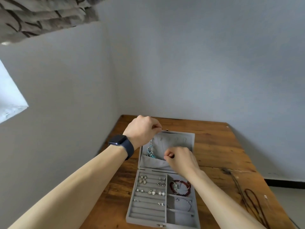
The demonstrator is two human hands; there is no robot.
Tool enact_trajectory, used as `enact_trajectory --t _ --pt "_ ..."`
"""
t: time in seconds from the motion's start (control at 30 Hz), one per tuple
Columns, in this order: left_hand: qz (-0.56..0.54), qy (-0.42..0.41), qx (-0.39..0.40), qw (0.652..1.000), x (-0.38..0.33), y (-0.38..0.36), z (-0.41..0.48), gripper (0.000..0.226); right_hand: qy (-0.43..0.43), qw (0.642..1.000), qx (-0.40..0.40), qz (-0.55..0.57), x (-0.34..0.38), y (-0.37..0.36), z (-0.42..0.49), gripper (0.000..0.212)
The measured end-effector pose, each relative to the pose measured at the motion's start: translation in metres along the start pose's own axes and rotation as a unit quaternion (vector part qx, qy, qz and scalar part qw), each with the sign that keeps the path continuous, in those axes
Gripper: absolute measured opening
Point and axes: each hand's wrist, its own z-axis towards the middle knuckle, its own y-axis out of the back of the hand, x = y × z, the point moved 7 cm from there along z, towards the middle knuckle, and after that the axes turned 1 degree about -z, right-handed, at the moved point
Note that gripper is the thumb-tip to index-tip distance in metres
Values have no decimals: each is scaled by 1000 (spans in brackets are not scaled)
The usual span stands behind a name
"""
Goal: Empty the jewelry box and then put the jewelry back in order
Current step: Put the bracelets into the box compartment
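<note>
1. On my far left, a dark watch (118, 140) sits on the left wrist, over the table's left edge.
2. The left hand (142, 129) is at the far left corner of the open lid (181, 139). Its fingers are curled, tips pinched together at the lid's top edge. I cannot tell whether they grip anything.
3. The grey jewelry box (130, 210) lies open on the wooden table (214, 146), lid standing at the far end.
4. A blue dangling piece (151, 151) hangs inside the lid on its left, its lower end tucked into the lid pocket (153, 163).
5. The base's left half has padded rows holding small earrings and studs (153, 191).
6. The right hand (179, 158) is at the pocket's upper edge, fingers curled, thumb and forefinger pinched. I cannot make out what they hold.
7. A red bead bracelet (180, 187) fills the far right compartment. A thin silver piece (186, 203) lies in the next one nearer.
8. A dark cord (252, 200) lies looped on the table, right of the box.
</note>
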Motion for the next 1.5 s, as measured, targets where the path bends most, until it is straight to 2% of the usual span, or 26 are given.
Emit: enact_trajectory --t 0.03,0.13,0.2,0.3,0.47,0.57,0.7,0.87,1.07,1.2,1.37,1.5 --pt "3 2 6 1000 0 -4 0 16 7 1000 14 3 0 -1 -1 26" --pt "19 7 18 1000 -1 -12 -1 17 30 998 49 2 -1 0 -2 22" --pt "34 12 23 999 -1 -16 -3 17 30 999 9 35 -3 10 0 17" --pt "54 8 26 998 -1 -23 -3 18 12 990 -68 126 -3 26 3 22" --pt "63 -7 23 998 0 -26 -2 19 5 976 -90 197 4 31 9 11" --pt "68 -9 -13 998 4 -22 -6 17 9 973 -100 206 6 33 13 7" --pt "64 -20 -39 997 7 -25 -13 18 32 972 -67 221 14 29 16 12" --pt "67 -16 -65 995 11 -27 -17 16 40 976 -56 209 19 24 16 9" --pt "60 25 -62 996 29 -37 -19 14 78 974 -202 68 21 44 10 7" --pt "59 41 -58 996 31 -44 -17 22 94 961 -260 4 29 51 14 7" --pt "107 72 -96 987 24 -44 -15 29 79 965 -246 33 27 47 27 8" --pt "133 73 -100 983 22 -46 -12 26 77 961 -266 -22 31 50 28 7"
